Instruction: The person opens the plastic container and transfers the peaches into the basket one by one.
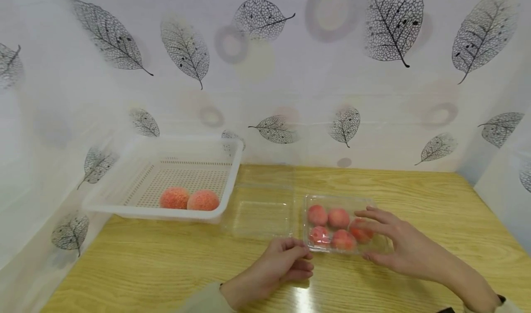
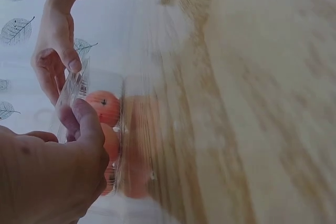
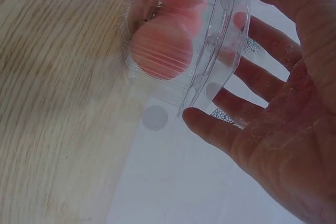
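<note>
A clear plastic clamshell box [image 1: 327, 248] holding several small peaches [image 1: 338, 218] stands on the table right of centre, its clear lid lying over the fruit. At its front left corner my left hand [image 1: 280, 262] pinches the rim between thumb and curled fingers. My right hand [image 1: 400, 244] spreads over the right end, fingers on the lid side and thumb near the front edge. From the right wrist, its fingers [image 3: 252, 77] look extended along the box's rim, the palm away from the plastic. A peach [image 3: 163, 46] shows through the ribbed wall.
A white perforated basket [image 1: 155, 210] with two peaches [image 1: 188, 199] stands at the back left. Between it and the box lies another clear plastic container [image 1: 261, 218], opened out. A leaf-printed cover [image 1: 290, 82] hangs behind the wooden table [image 1: 166, 262].
</note>
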`<state>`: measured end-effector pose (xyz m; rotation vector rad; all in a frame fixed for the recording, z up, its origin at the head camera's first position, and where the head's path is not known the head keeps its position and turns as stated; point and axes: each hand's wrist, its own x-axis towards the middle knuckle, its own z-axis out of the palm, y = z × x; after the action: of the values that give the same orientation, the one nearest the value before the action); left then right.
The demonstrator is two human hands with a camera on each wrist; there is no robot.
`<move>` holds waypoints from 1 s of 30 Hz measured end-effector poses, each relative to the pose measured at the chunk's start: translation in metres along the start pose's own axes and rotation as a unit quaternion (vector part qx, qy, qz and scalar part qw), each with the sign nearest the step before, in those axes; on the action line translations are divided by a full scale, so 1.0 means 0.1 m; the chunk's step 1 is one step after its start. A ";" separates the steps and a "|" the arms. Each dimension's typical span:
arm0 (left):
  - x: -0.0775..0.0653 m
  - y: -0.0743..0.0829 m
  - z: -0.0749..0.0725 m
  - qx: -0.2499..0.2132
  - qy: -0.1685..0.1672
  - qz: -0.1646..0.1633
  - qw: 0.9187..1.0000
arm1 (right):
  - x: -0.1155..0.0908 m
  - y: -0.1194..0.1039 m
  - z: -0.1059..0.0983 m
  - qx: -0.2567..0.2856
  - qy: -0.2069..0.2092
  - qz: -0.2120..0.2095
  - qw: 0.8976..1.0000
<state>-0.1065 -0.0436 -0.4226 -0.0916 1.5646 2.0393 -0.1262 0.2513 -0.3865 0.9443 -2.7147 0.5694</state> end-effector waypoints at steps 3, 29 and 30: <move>0.01 0.01 0.01 -0.021 0.003 -0.011 1.000 | -0.01 0.00 -0.01 -0.009 0.001 0.000 1.000; 0.05 -0.03 0.03 -0.068 -0.003 -0.023 0.997 | -0.04 0.04 -0.04 0.002 -0.015 0.015 1.000; 0.05 -0.03 0.03 -0.068 -0.001 -0.022 0.997 | -0.04 0.04 -0.04 0.000 -0.014 0.013 1.000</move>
<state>-0.1084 -0.0383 -0.4259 -0.1747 1.4097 2.1088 -0.1253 0.2583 -0.3856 0.9238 -2.7559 0.5649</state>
